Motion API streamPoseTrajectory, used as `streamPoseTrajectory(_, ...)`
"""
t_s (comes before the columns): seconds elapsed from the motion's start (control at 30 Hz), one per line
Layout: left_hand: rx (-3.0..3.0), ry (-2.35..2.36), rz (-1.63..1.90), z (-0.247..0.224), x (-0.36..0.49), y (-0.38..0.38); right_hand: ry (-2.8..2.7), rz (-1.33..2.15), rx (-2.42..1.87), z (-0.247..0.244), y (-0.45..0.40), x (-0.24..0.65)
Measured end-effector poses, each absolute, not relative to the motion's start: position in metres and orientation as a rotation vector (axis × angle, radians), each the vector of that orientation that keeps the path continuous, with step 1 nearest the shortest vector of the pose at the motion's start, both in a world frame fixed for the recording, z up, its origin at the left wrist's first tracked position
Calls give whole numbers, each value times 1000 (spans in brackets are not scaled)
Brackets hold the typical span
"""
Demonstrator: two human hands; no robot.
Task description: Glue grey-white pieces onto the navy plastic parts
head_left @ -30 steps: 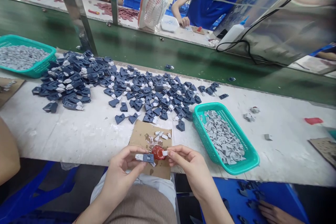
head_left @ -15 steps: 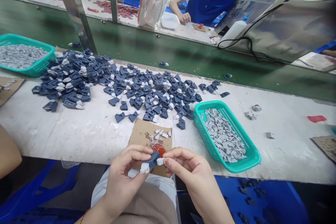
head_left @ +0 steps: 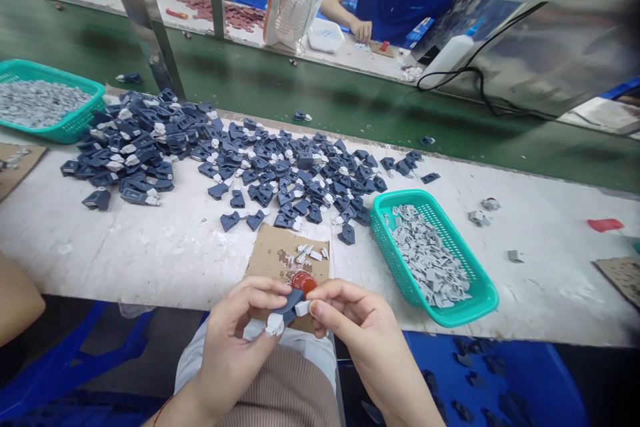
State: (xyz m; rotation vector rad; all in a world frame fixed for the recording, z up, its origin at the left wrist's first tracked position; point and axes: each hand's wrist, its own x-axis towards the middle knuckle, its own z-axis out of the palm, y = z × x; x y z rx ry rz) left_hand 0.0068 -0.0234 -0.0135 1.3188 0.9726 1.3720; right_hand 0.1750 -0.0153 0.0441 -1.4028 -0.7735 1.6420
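My left hand [head_left: 235,340] grips a dark blue part [head_left: 289,307] that has a pale grey-white piece [head_left: 275,325] at its lower left end. Between the thumb and fingers of my right hand [head_left: 353,320] is a small light grey piece [head_left: 303,308], touching the right end of the blue part. Just beyond my fingers, a brown cardboard piece [head_left: 265,250] bears several small light pieces and a round red object [head_left: 303,281]. A large heap of dark blue parts [head_left: 260,167] lies further back on the white table [head_left: 200,260].
A green basket [head_left: 485,310] of grey pieces stands at the right, another [head_left: 75,130] at the far left. Behind runs a green belt [head_left: 225,83] with a few blue parts on it. Other people work across it. A blue bin [head_left: 540,387] is below right.
The small grey piece in my right hand has shifted slightly left, against the blue part. Blue parts on the green belt have moved left.
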Motion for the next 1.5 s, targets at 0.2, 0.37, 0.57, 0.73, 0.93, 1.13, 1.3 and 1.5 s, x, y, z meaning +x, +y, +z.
streamPoseTrajectory(0.2, 1317, 960, 1360, -14, 6, -25, -775, 1649, -1392, 44, -16, 174)
streamPoseTrajectory(0.37, 1326, 957, 1370, -15, 7, -24, -787, 1607, -1453, 44, -18, 170)
streamPoseTrajectory(0.57, 1367, 985, 1374, -14, 5, -24, -751, 1546, -1456, 43, -19, 165)
streamPoseTrajectory(0.73, 1388, 977, 1383, -16, 5, -23, -792, 1569, -1437, 43, -21, 164)
streamPoseTrajectory(0.93, 1194, 927, 1366, -7, 13, -19, -848, 1567, -1331, 38, -22, 164)
streamPoseTrajectory(1.13, 1132, 900, 1348, 1, 18, -17, -920, 1677, -1259, 36, -23, 155)
streamPoseTrajectory(1.3, 1121, 983, 1362, 0, 22, -20, -1032, 1538, -1385, 45, -21, 151)
streamPoseTrajectory(1.5, 1299, 1004, 1327, 3, 27, -15, -919, 1577, -1455, 39, -18, 153)
